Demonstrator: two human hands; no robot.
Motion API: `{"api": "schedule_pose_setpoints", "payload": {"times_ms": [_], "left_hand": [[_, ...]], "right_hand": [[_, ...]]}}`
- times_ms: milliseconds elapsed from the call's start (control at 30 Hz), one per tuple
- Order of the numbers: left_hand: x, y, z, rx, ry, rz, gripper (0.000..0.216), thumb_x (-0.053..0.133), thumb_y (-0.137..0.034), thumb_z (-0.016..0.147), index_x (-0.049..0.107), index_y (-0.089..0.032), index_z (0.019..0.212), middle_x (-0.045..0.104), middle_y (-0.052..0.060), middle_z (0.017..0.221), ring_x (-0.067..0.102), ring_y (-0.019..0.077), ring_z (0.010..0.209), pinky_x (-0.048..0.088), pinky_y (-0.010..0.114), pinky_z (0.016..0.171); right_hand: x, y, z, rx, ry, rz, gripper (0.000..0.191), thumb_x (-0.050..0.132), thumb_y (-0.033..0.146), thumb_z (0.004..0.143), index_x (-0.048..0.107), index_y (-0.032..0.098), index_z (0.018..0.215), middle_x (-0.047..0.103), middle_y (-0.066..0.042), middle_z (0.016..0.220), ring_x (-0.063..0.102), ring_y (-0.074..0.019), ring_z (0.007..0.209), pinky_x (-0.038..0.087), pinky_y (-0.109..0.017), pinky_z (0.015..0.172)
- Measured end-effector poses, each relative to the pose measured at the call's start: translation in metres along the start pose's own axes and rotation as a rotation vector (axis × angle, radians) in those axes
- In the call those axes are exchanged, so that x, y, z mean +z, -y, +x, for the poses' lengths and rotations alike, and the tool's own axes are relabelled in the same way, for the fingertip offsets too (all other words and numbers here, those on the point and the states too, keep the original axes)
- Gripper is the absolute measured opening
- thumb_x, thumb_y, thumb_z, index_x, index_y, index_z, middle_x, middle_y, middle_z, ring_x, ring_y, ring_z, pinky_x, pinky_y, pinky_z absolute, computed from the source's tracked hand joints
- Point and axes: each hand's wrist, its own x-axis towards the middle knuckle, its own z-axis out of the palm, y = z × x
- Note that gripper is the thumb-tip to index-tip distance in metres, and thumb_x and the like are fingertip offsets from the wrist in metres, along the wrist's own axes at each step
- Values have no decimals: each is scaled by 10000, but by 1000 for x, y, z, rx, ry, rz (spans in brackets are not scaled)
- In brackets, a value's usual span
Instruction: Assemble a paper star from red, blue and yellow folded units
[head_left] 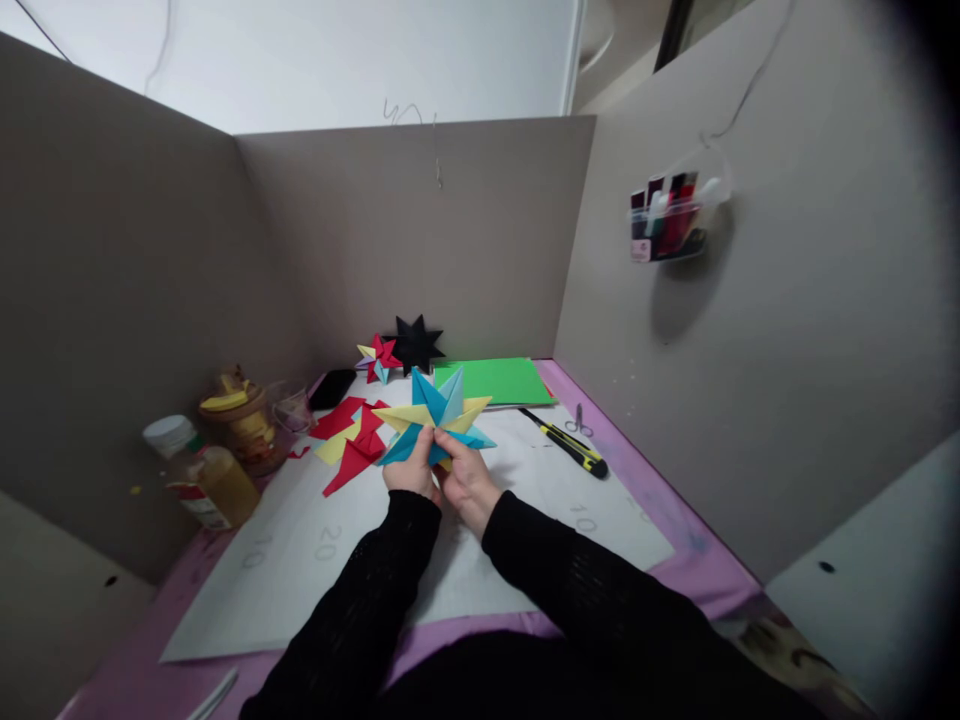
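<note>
I hold a folded paper star [439, 412] of blue and yellow points above the white sheet [315, 560]. My left hand [412, 472] pinches its lower left side, fingers closed on the paper. Close beside it, my right hand [466, 480] grips the star's lower edge from the right. Both sleeves are black. Just left of the star lie loose red and yellow folded pieces [351, 440].
A small red star [379, 356] and a black star [417, 343] stand at the back wall. Green paper [495, 381], a yellow-black cutter [570, 447] and small scissors [577, 420] lie right. A glue bottle [202, 478] and a jar [244, 420] stand left. Cardboard walls enclose the desk.
</note>
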Motion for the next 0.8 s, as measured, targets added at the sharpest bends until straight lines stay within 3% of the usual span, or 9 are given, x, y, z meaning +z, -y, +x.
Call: {"api": "schedule_pose_setpoints", "payload": {"times_ms": [133,200,267,367,433,600,800], "left_hand": [[-7,8,6,-47,93,9,421,785,-290,590,615,-134,943,675,84,966,660,193,862,534,346,808],[-14,7,13,3,144,90,513,775,-305,595,562,-156,1037,652,71,943,648,175,829,529,332,760],[-23,2,20,219,149,244,564,767,-305,593,517,-188,1086,611,62,983,618,169,859,511,304,724],[-33,-9,30,643,207,614,329,732,-327,635,595,-192,903,566,53,940,572,185,885,474,304,743],[-36,-14,33,798,283,758,225,696,-329,680,629,-192,846,547,58,912,557,200,891,465,316,748],[-37,-15,33,892,366,863,154,657,-302,726,658,-197,838,537,47,812,544,203,826,457,333,761],[-36,-19,25,939,416,877,99,637,-271,741,671,-204,806,586,57,807,556,198,788,445,329,765]], "right_hand": [[-2,8,4,-17,-49,-4,339,731,248,560,635,205,882,715,-25,895,643,-215,923,537,-302,728],[-5,16,8,-51,-52,-17,353,729,267,563,631,202,896,712,-31,906,648,-216,904,539,-304,708],[-9,25,11,-111,-51,-48,358,723,291,572,630,194,904,710,-44,907,651,-223,888,540,-317,698],[-14,37,14,-230,-41,-79,411,741,288,547,627,183,927,706,-60,923,644,-238,906,537,-337,713],[-15,40,14,-298,-31,-84,454,756,274,527,622,177,950,702,-62,929,639,-239,913,533,-350,735],[-16,38,12,-400,14,-147,434,744,284,572,623,167,971,699,-57,899,636,-226,905,520,-375,793],[-16,37,11,-413,-5,-109,442,757,247,556,630,165,971,694,-60,941,630,-222,914,506,-381,841]]}}
